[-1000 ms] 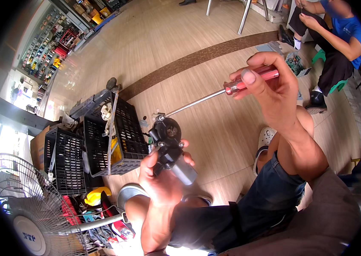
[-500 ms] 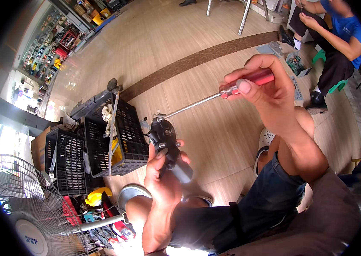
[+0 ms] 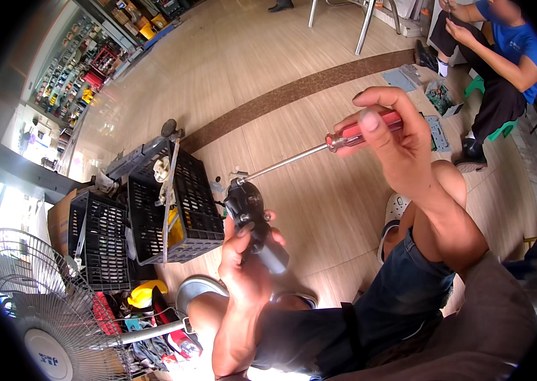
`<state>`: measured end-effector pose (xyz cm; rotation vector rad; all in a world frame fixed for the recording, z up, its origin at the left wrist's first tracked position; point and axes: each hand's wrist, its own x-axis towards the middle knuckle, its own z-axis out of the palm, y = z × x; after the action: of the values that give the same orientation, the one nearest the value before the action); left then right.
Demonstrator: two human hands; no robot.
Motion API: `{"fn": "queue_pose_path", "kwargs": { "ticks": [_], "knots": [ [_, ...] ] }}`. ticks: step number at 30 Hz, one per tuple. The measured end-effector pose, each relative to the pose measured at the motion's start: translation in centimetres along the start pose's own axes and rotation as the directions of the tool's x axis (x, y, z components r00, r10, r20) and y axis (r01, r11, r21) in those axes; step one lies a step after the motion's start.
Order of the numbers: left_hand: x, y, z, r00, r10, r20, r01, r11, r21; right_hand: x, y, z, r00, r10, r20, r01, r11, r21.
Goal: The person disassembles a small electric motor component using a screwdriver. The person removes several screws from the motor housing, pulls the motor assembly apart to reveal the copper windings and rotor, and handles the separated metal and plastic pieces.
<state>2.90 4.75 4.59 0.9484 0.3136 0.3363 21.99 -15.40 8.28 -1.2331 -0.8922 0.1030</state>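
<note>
Black mechanical part (image 3: 246, 204) juts up from your left hand (image 3: 245, 274), which grasps it, showing a grey cylindrical end (image 3: 273, 256); your right hand (image 3: 402, 145) grips a red-handled screwdriver (image 3: 346, 136).

Left hand (image 3: 246, 276), one: curled in a grip, between six and seven o'clock; left forearm (image 3: 236, 340) bare, upright toward twelve. Right hand (image 3: 405, 143), one: at two o'clock, fingers (image 3: 388, 96) bent, right thumb (image 3: 375, 130) toward eleven; right forearm (image 3: 449, 213) bare, slanting toward eleven.
</note>
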Motion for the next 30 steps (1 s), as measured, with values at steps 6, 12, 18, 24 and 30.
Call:
{"fn": "queue_pose_path", "kwargs": {
  "ticks": [6, 12, 18, 24, 30],
  "knots": [
    [0.0, 0.2, 0.2, 1.0, 0.011, 0.002, -0.011, 0.999, 0.032, 0.6, 0.6, 1.2, 0.987, -0.14, -0.08, 0.149, 0.983, 0.109],
    [0.1, 0.2, 0.0, 0.999, 0.026, 0.034, -0.027, 0.998, 0.052, 0.1, 0.0, 0.4, 0.997, 0.069, -0.039, -0.068, 0.997, 0.041],
    [0.1, 0.2, 0.5, 0.999, 0.029, -0.039, -0.027, 0.998, 0.054, 0.5, 1.1, 0.8, 0.993, -0.104, -0.06, 0.114, 0.973, 0.203],
    [-0.1, 0.2, 0.7, 0.999, 0.017, -0.034, -0.016, 0.999, 0.048, 0.3, 0.5, 0.6, 0.996, 0.022, -0.084, -0.017, 0.999, 0.049],
    [0.0, 0.2, 0.5, 0.998, 0.006, -0.057, -0.003, 0.999, 0.054, 0.4, 1.0, 0.9, 0.993, -0.091, -0.071, 0.101, 0.984, 0.144]
  ]
}}
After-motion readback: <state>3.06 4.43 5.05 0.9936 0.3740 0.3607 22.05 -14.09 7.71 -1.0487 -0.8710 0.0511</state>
